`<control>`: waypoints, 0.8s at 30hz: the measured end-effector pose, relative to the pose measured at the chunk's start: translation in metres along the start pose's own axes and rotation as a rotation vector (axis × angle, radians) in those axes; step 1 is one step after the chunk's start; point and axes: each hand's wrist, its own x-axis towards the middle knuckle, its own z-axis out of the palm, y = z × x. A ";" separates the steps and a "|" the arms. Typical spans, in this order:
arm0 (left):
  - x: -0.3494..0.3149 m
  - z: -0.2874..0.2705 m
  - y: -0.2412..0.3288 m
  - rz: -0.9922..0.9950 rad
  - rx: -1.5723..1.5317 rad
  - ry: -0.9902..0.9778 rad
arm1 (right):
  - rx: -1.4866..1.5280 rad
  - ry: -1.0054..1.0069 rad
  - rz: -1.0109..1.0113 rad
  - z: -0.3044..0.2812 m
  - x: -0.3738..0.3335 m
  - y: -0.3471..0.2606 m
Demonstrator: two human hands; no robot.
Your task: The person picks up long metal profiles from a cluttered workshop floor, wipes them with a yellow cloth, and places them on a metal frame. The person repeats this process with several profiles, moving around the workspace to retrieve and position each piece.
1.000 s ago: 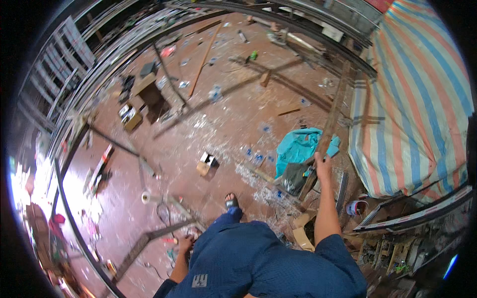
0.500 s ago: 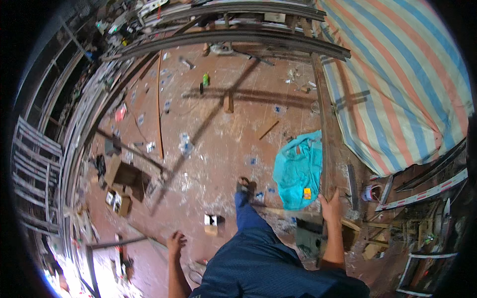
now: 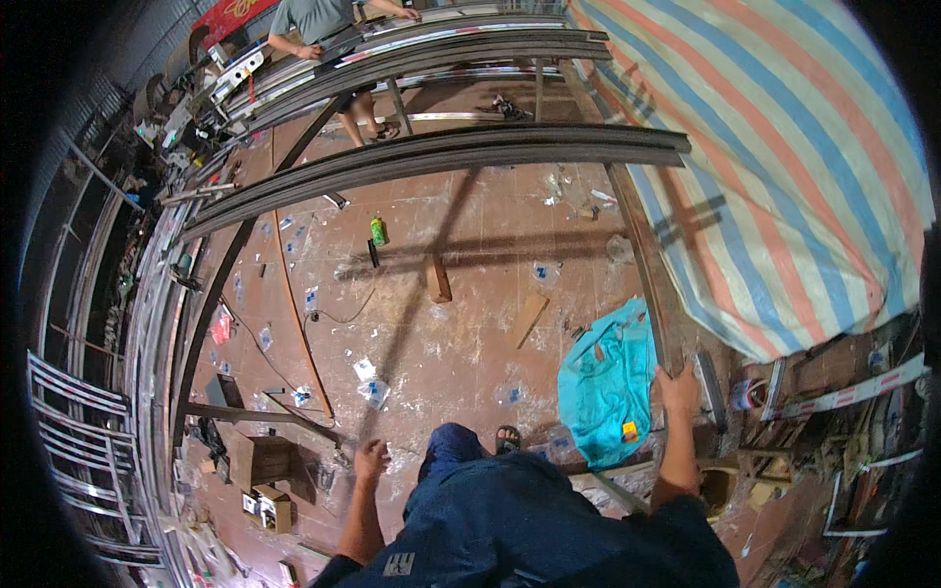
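My right hand (image 3: 678,389) grips the near end of a long dark metal beam (image 3: 642,250) that runs away from me on the right. Just left of that hand hangs a turquoise cloth (image 3: 610,387) with a small orange patch near its bottom. My left hand (image 3: 371,461) is held out over the floor, its fingers loosely bent and apart, with nothing visible in it. Ahead, dark grooved metal profiles (image 3: 441,167) lie across the beam and its left counterpart (image 3: 221,284).
A striped tarp (image 3: 784,167) covers the right side. Cardboard boxes (image 3: 263,461) and metal lengths (image 3: 147,392) stand at left. On the floor lie a wood block (image 3: 438,280), a green bottle (image 3: 377,231) and scraps. Another person (image 3: 319,44) works at the far racks.
My view has lifted, bringing the other person and the far racks into sight. I have stepped, with my feet now placed differently. My right hand stays at the beam's end.
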 end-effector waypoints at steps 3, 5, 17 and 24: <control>0.067 0.006 0.068 0.201 0.216 -0.008 | -0.055 -0.011 0.092 0.001 0.007 -0.030; 0.112 0.018 0.131 0.376 0.468 0.026 | -0.077 0.000 0.148 -0.003 0.004 -0.048; 0.300 0.118 0.582 1.280 0.796 0.335 | -0.270 0.463 0.401 0.083 -0.031 -0.106; 0.325 0.153 0.674 1.303 1.201 0.332 | 0.371 0.175 0.698 0.189 -0.158 -0.133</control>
